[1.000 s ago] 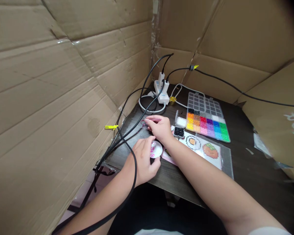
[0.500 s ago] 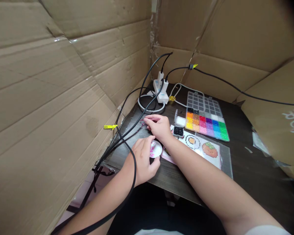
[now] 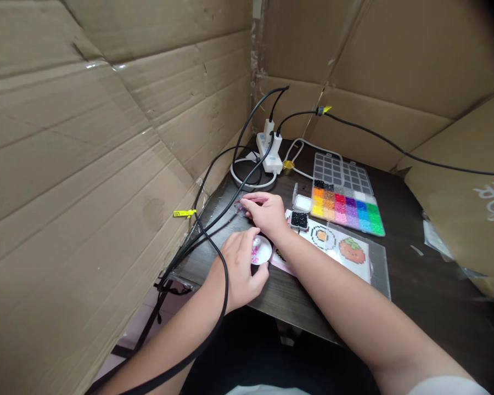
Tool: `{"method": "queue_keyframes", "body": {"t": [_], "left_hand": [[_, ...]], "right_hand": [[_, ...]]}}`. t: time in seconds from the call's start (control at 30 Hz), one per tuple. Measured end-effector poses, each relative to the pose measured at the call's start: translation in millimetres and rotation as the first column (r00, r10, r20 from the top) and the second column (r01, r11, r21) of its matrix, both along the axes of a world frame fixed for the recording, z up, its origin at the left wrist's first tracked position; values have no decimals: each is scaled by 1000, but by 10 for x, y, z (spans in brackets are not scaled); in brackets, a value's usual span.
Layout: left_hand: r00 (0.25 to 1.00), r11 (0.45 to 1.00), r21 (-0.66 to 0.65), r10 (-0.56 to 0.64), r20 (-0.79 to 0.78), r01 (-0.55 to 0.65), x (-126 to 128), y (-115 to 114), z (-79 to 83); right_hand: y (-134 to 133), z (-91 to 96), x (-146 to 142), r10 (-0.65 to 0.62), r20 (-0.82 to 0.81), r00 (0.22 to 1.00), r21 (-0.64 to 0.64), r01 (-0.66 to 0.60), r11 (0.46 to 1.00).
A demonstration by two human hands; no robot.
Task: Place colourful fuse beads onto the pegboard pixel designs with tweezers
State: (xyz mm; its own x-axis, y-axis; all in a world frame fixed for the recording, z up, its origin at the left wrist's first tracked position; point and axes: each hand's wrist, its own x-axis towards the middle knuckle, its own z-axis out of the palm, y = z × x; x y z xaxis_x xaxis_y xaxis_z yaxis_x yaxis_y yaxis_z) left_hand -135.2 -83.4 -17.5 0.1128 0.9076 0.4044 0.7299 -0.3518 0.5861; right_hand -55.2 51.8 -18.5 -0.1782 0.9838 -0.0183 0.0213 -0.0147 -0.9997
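My left hand (image 3: 242, 266) is curled around a small round white dish (image 3: 264, 251), thumb and fingers at its rim. Pink beads (image 3: 256, 252) lie in the dish, partly behind my fingers. Farther up the table, my right hand (image 3: 267, 211) pinches slim pink tweezers (image 3: 260, 198). Their tips are over a small clear pegboard (image 3: 241, 207), and my fingers cover part of it. Whether a bead sits in the tips is too small to tell.
A divided bead box (image 3: 348, 211) with many colours lies open at the right. Near it are a white bead case (image 3: 302, 204), black beads (image 3: 299, 220) and pattern sheets (image 3: 352, 252). Black cables (image 3: 208, 230) cross my left arm; a power strip (image 3: 270, 156) stands behind.
Both hands keep nearly the same place, left at the dish and right over the pegboard. The whole view has shifted very slightly.
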Motion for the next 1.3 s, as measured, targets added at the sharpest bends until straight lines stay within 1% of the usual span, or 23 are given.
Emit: {"method": "queue_keyframes", "body": {"t": [0.2,0.47,0.6,0.67,0.77,0.87,0.93,1.0,1.13,1.3], "left_hand": [[1000,1000,9,0,-23,0,3,7,12],[998,1000,18,20,-58,-18,12,16,-22],[996,1000,28,17,-90,-14,7,19,-40],[995,999,31,13,-101,-10,6,20,-41],[995,999,33,1,-100,3,3,23,-42],[995,999,41,-2,-101,6,1,32,-50],[994,999,50,3,-107,2,3,42,-53],[994,999,53,4,-112,2,9,51,-50],[993,999,42,1,-119,4,18,55,-28],[991,1000,31,-2,-130,6,12,52,-16]], "right_hand": [[-38,82,27,-17,-52,999,-22,16,1000],[-82,359,230,-92,-158,983,-75,81,994],[-80,523,445,-133,-239,962,-113,109,988],[-75,599,611,-163,-268,950,-107,138,985],[-61,670,923,-227,-264,937,-79,214,974],[-37,640,1230,-335,-245,910,-64,329,942],[-16,561,1382,-393,-244,887,-61,390,919],[5,458,1474,-428,-245,870,-62,426,903],[43,298,1520,-441,-240,864,-57,441,895],[121,216,1521,-459,-195,867,-74,454,888]]}}
